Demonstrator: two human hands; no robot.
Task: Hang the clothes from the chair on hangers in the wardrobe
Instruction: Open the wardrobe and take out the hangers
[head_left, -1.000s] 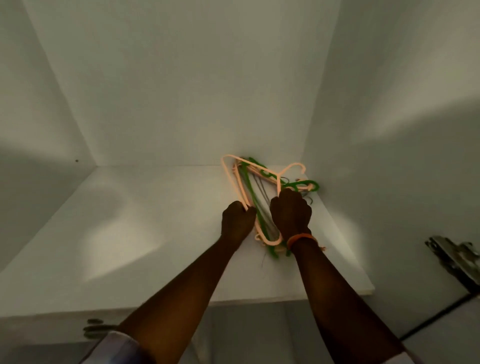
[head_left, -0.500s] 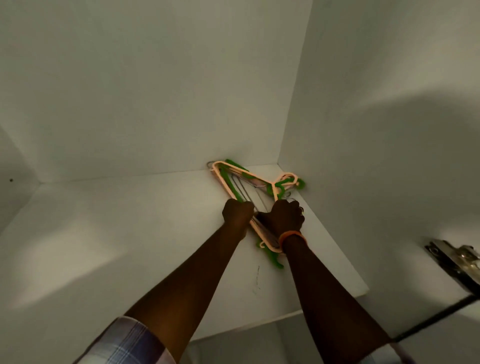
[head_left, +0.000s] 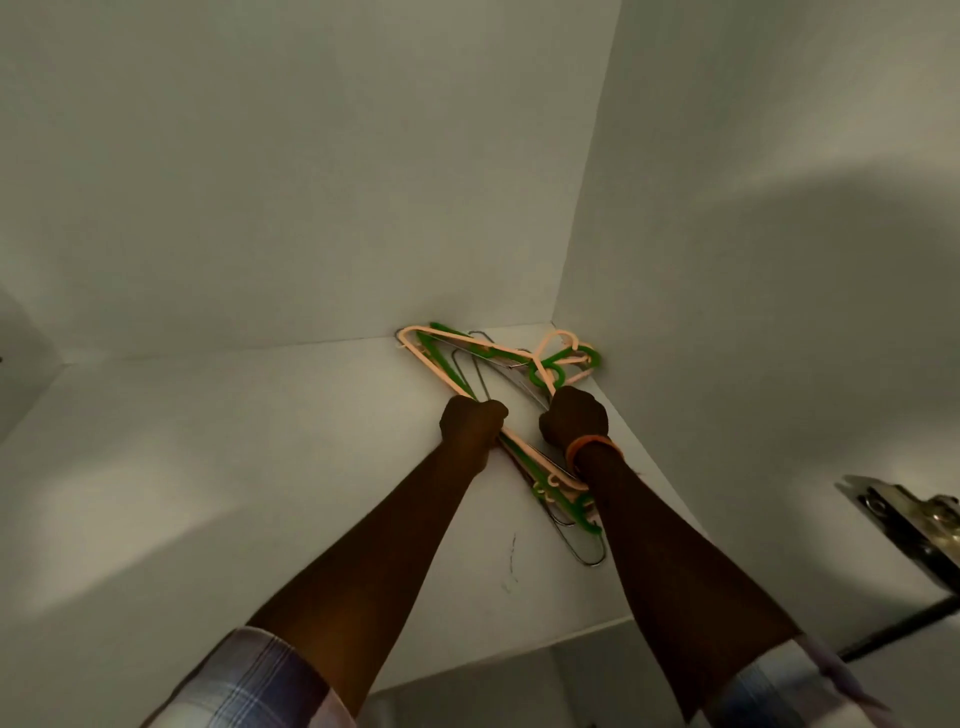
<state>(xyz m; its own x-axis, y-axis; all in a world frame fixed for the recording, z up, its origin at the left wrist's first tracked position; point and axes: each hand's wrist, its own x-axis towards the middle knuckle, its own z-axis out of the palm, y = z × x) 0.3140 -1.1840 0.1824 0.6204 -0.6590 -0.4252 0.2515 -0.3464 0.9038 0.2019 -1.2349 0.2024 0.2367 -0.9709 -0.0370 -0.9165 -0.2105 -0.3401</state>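
Two forearms reach up onto the shelf (head_left: 218, 467); the left hand (head_left: 471, 423) grips a peach bar and the right hand (head_left: 573, 418) clutches near the hooks, likely to untangle one from the hangers (head_left: 498, 364) piled in the back corner.

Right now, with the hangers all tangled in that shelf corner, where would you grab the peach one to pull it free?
Probably by its long straight bar, where the left hand already grips the peach hanger, coming from the open shelf front. Its hook lies interlocked with the green hangers near the corner, by the right hand, so pulling there may snag.
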